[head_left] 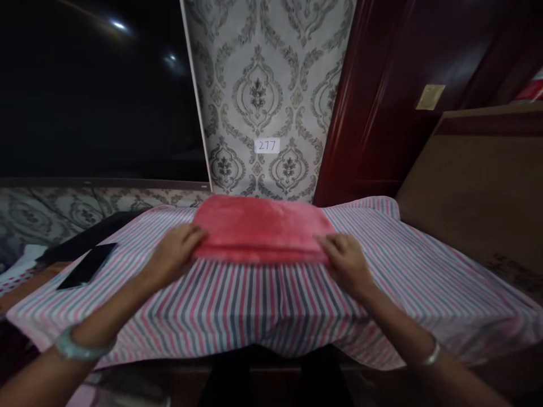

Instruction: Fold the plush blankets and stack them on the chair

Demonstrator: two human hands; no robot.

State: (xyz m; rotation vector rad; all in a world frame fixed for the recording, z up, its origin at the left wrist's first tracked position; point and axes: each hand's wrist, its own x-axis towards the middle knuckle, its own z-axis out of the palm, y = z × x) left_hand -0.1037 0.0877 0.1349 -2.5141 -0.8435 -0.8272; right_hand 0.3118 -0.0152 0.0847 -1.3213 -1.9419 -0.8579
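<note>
A folded pink-red towel (261, 226) lies on a striped pink, grey and white cloth (263, 299) that covers the table. My left hand (176, 251) rests on the towel's near left corner with its fingers curled over the edge. At the near right corner my right hand (345, 260) grips the towel's edge, fingers closed on it. A pale green bangle sits on my left wrist and a silver one on my right.
A black phone (87, 265) lies on the cloth at the left, next to a dark flat object. Behind are a patterned wall with a small label reading 277 (267, 146), a dark screen (97, 90), a red-brown door (403, 85) and a brown board (479, 181).
</note>
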